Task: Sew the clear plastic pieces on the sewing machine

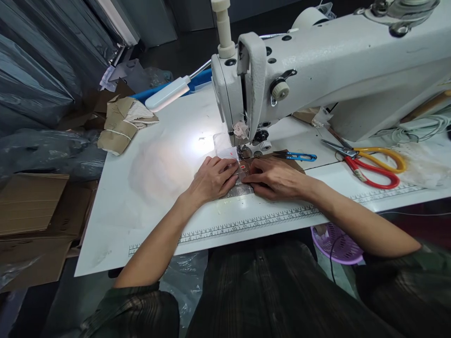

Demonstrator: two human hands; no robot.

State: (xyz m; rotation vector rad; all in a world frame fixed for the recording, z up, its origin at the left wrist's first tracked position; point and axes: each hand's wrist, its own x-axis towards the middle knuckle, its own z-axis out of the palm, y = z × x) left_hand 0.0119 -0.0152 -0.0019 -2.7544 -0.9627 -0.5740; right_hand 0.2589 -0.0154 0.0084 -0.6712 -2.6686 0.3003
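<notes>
Both hands are at the needle area of a white sewing machine (243, 94), working on a small sheer piece with a red mark (242, 172). My left hand (214, 177) is at the left of this piece, its fingers and thumb closed at the piece's edge. From the right, my right hand (276, 178) has its thumb and forefinger pinched at the piece. White translucent material (223, 144) extends behind my left fingers, beside the presser foot. Blue thread snips (301, 156) lie just beyond my right hand. My fingers partly hide the small piece.
Scissors with red and yellow handles (369, 164) lie right on the white table (116, 206). A printed ruler (243, 225) runs along the front edge. A lamp (169, 94) and a paper-wrapped bundle (121, 122) are at left. A purple basket (340, 249) stands below.
</notes>
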